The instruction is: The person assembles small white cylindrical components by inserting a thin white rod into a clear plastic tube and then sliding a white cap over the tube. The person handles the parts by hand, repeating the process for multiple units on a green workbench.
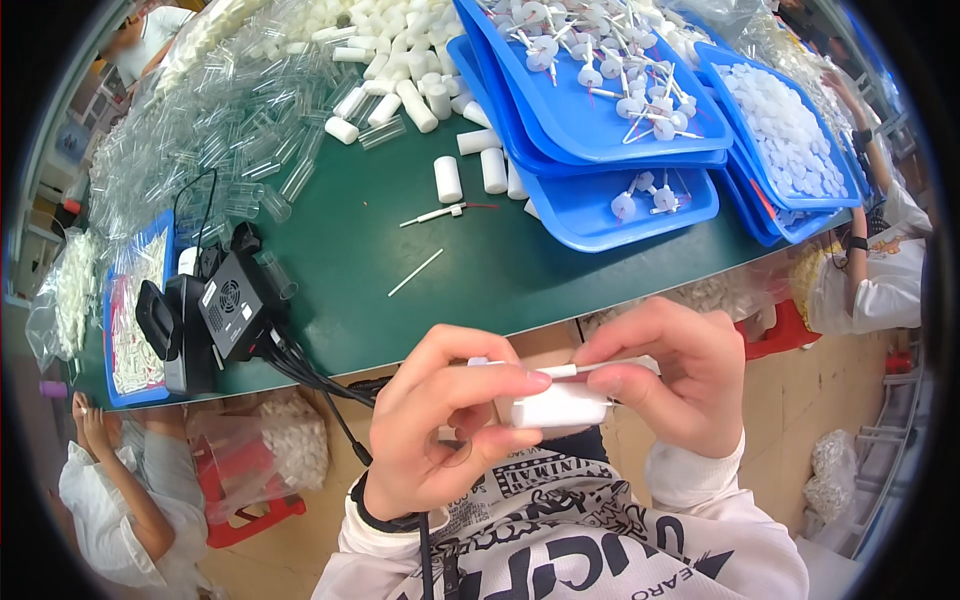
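Note:
My left hand (440,420) is closed around a white cylinder (562,408), held level just past the table's near edge. What looks like the rim of a clear tube (455,456) shows in its palm, partly hidden by the fingers. Over the cylinder lies a thin white stick (566,370), its left end under my left fingertips. Thumb and forefinger of my right hand (685,378) pinch this stick's other end. On the green table ahead lie a similar stick part with a red wire (435,214) and a loose thin white stick (415,273).
Blue trays (590,225) with white disc-and-stick parts stand at the back right, beside a tray of white discs (785,135). Clear tubes (210,140) and white cylinders (415,105) are heaped at the back. Black devices with cables (235,305) stand left. Other people sit at both sides.

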Demonstrator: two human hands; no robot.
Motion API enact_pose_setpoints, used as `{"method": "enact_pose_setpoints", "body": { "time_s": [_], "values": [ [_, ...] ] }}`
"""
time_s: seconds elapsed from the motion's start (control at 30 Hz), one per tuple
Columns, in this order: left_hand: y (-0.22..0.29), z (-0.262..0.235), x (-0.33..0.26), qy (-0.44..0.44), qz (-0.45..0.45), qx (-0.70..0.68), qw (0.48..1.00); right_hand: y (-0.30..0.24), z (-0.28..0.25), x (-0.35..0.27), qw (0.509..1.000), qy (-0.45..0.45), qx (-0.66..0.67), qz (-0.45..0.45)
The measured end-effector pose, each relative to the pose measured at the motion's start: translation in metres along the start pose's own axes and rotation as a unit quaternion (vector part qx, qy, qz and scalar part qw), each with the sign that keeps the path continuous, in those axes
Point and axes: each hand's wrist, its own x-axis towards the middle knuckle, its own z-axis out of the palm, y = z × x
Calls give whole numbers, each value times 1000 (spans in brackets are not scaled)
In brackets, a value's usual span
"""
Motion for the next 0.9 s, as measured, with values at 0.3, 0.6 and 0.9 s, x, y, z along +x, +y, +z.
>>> {"method": "enact_pose_setpoints", "body": {
  "time_s": [0.3, 0.6, 0.9],
  "values": [
    [-8, 0, -1, 4, -23, -45, 999, 21, 7, 12, 976, -26, 188, 106],
    [-6, -14, -14, 219, -117, -239, 939, 17, 0, 8, 969, 137, 171, 112],
    [-3, 4, -3, 148, -162, -138, 966, 5, 15, 5, 984, 61, 149, 72]
  ]
}}
